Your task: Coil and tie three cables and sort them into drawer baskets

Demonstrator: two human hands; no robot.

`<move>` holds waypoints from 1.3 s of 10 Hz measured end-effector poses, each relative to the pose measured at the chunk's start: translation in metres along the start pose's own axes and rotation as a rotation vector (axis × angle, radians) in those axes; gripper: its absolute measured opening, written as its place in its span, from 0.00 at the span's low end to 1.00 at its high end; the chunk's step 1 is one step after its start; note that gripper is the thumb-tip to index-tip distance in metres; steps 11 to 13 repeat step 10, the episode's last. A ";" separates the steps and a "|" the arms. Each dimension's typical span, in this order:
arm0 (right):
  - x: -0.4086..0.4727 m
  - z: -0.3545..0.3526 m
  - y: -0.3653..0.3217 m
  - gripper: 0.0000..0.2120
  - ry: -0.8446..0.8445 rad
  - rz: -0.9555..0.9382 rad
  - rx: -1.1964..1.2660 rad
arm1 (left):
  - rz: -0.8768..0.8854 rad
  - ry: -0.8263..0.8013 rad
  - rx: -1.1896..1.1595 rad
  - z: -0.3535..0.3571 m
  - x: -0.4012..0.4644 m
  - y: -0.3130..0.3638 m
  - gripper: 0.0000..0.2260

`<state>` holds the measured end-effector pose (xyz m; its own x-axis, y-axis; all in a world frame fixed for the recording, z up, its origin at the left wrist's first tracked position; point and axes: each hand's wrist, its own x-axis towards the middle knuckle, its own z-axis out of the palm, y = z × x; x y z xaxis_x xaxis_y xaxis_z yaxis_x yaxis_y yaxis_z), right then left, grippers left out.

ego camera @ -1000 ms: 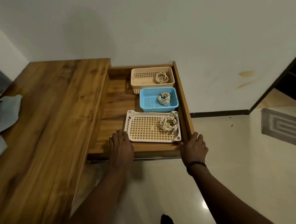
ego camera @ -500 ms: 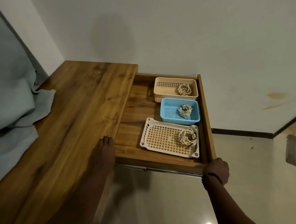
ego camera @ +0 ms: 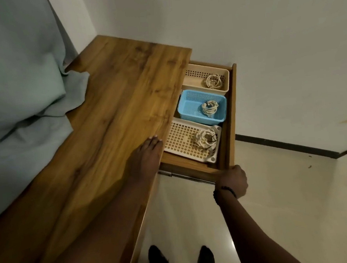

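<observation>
Closing the drawer [ego camera: 229, 115] w/ my right hand [ego camera: 233, 181] gripping its front corner, left hand [ego camera: 149, 153] flat on desk [ego camera: 110, 115] beside it; next: push it fully in.

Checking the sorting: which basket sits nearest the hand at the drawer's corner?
The flat white basket, the front one; the blue and beige baskets sit behind it.

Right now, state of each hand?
Left hand: open, fingers flat on the desk top.
Right hand: curled on the drawer front corner.
</observation>
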<state>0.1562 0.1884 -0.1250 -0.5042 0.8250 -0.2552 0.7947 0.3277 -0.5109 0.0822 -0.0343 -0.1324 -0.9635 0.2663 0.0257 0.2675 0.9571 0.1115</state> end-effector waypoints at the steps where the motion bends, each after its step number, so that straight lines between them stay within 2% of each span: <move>1: -0.028 0.023 -0.019 0.09 -0.049 -0.066 0.058 | 0.067 0.109 -0.100 0.005 0.003 -0.008 0.19; 2: -0.050 0.043 -0.035 0.11 -0.102 -0.126 0.110 | 0.097 0.141 -0.167 0.006 0.000 -0.012 0.20; 3: -0.066 0.055 -0.054 0.14 -0.225 -0.143 0.216 | 0.107 0.070 -0.155 0.012 -0.006 -0.020 0.25; 6: -0.100 0.085 -0.084 0.18 -0.564 -0.094 0.502 | 0.110 0.030 -0.129 0.018 -0.009 -0.030 0.26; 8: -0.093 0.087 -0.083 0.13 -0.606 -0.084 0.553 | 0.111 0.053 -0.119 0.012 -0.010 -0.028 0.25; 9: -0.077 0.080 -0.092 0.11 -0.661 -0.161 0.434 | 0.101 0.054 -0.167 0.005 0.000 -0.028 0.21; 10: -0.067 0.067 -0.100 0.13 -0.574 -0.300 0.233 | 0.094 0.015 -0.228 -0.007 0.014 -0.028 0.16; 13: -0.067 0.067 -0.100 0.13 -0.574 -0.300 0.233 | 0.094 0.015 -0.228 -0.007 0.014 -0.028 0.16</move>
